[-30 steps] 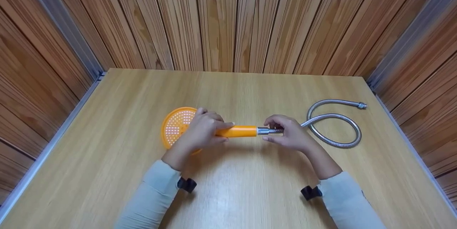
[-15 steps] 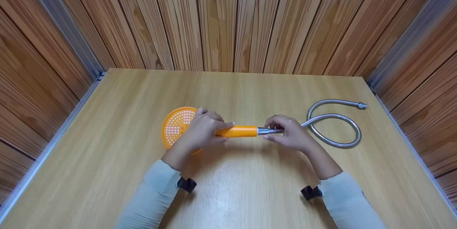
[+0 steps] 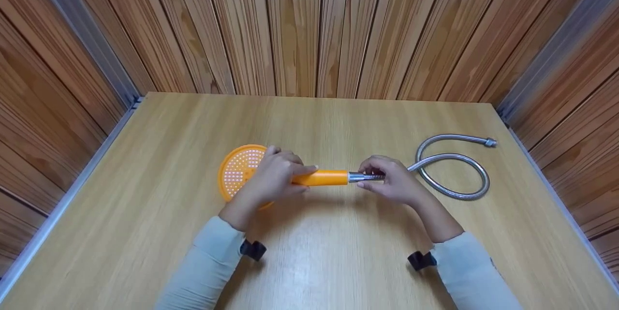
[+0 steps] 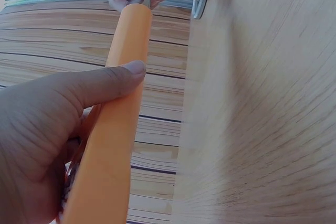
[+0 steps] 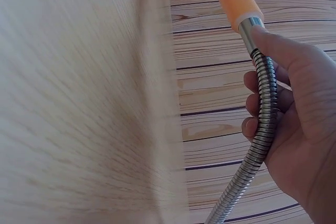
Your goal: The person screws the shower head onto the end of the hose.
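Observation:
An orange shower head [image 3: 237, 173] with a round, perforated face is held level above the table by my left hand [image 3: 273, 178]. In the left wrist view the thumb lies along its orange handle [image 4: 118, 124], with the fingers behind. My right hand [image 3: 394, 179] pinches the metal connector nut [image 5: 249, 31] at the handle's end, thumb on the nut in the right wrist view. From the nut a ribbed metal shower hose [image 5: 266, 95] runs down past the curled fingers and palm. The nut meets the handle; its threads are hidden.
The hose's far part lies looped on the wooden table [image 3: 319, 261] at the right, its free end fitting [image 3: 490, 142] pointing right. Wood-plank walls [image 3: 300, 29] enclose the back and sides. A small black device [image 3: 254, 250] sits at each sleeve's cuff.
Both hands, the shower head and the looped hose keep nearly the same places. My right thumb and fingertips shift very slightly at the nut.

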`<state>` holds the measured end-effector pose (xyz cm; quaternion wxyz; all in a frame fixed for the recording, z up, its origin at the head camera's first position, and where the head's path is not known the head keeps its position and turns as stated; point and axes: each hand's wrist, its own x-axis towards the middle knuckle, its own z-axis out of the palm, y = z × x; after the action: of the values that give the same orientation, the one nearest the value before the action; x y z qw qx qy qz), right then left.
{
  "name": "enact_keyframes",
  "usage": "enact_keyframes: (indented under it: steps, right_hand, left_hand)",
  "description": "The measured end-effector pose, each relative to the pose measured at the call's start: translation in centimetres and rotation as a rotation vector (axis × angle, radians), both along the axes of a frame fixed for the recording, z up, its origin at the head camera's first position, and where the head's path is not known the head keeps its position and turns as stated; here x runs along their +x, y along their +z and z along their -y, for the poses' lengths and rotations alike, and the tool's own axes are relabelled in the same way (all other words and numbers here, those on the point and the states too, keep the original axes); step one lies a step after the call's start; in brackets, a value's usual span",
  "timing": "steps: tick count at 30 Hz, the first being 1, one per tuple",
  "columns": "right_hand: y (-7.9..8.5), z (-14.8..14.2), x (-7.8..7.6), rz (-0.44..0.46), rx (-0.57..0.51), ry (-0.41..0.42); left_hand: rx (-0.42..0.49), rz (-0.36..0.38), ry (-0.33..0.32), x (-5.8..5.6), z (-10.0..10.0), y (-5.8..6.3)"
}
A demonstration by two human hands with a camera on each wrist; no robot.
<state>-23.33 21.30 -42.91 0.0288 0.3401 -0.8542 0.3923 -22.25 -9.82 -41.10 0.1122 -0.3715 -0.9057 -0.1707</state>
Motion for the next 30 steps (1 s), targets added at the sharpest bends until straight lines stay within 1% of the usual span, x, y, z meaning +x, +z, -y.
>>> enact_keyframes:
  steps: [12, 16, 21, 26, 30]
  right_hand:
    - [-0.21, -0.02, -0.12, -0.014, -0.015, 0.011]
    - [-0.19, 0.0, -0.11, -0.023, -0.001, 0.006]
    - [-0.21, -0.02, -0.04, 0.003, 0.008, -0.007]
    - [-0.27, 0.0, -0.12, 0.019, -0.015, 0.007]
    - [-0.28, -0.01, -0.13, 0.027, -0.013, 0.005]
  left_hand:
    - [-0.009, 0.004, 0.003, -0.02, -0.04, 0.12]
    - [-0.011, 0.004, 0.002, -0.01, -0.06, 0.13]
    - [-0.005, 0.004, -0.004, 0.02, -0.08, 0.14]
    - [0.004, 0.004, -0.013, -0.01, -0.01, 0.06]
    - [0.006, -0.003, -0.016, -0.04, 0.05, -0.02]
